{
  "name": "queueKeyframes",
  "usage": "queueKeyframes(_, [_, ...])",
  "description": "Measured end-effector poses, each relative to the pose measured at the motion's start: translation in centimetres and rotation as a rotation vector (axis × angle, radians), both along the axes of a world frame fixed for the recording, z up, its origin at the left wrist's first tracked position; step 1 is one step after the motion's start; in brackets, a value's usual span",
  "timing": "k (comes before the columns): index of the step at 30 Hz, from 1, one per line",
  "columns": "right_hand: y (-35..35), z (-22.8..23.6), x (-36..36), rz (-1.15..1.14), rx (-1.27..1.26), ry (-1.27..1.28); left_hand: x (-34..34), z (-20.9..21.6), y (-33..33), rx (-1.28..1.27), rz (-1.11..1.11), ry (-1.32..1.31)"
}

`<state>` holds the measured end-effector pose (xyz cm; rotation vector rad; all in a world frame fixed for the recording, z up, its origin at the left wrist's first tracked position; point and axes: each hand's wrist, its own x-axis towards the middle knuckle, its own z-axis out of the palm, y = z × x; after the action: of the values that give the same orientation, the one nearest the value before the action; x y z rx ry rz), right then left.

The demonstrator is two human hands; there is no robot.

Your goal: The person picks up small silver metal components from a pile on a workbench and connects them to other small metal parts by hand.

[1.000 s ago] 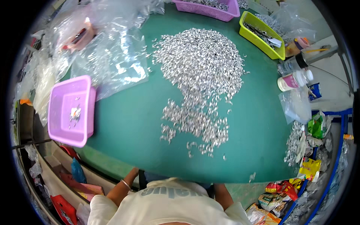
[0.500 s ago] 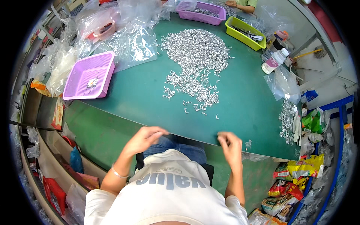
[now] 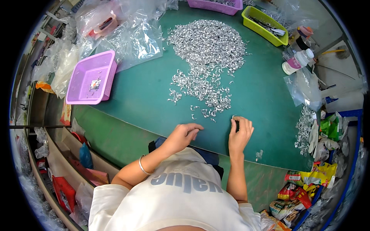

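Note:
A big heap of small curved silver metal pieces (image 3: 208, 44) lies on the green table (image 3: 144, 92), trailing toward me into a looser patch with a few strays. Over the near table edge is my right hand (image 3: 240, 134), its thumb and forefinger closed at a small curved silver piece (image 3: 234, 116). My left hand (image 3: 182, 136), with a bracelet on the wrist, hovers at the table edge nearest me. Its thumb and fingers are pinched together; whatever is between them, if anything, is too small to make out.
At the left stands a purple basket (image 3: 92, 79) with a small card inside, near clear plastic bags (image 3: 140, 42). A lime-green tray (image 3: 264, 29), a white bottle (image 3: 297, 61) and a second pile of silver pieces (image 3: 304, 125) line the right side. Another purple basket (image 3: 216, 5) is at the back.
Both hands have moved forward over the table edge. My right hand has reached a stray silver piece and closed on it. The view has shifted slightly.

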<state>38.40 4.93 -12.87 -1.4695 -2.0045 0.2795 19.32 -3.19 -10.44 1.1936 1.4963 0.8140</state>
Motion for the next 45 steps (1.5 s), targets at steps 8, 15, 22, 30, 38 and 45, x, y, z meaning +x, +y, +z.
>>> queueKeyframes(8, [3.8,1.9,-4.6,0.342,-0.248,-0.137,-1.1,-0.1,6.6,0.371,0.002,0.65])
queueKeyframes(15, [2.5,0.4,-6.9,0.69,-0.081,-0.117,-5.6,-1.0,6.9,0.3,0.007,0.778])
queueKeyframes(22, [3.4,0.7,-3.9,0.562,-0.09,0.099,-6.5,0.3,5.7,0.305,0.128,0.687])
queueKeyframes(30, [4.7,3.0,-5.6,0.175,-0.003,-0.038,-5.6,-1.0,5.0,0.33,-0.013,0.681])
queueKeyframes(38, [4.8,1.5,-9.2,0.267,-0.073,-0.218,-5.1,0.2,4.1,0.293,0.11,0.498])
queueKeyframes(45, [2.5,3.6,-7.9,0.297,-0.338,0.426,-4.0,1.5,4.9,0.014,0.308,-0.432])
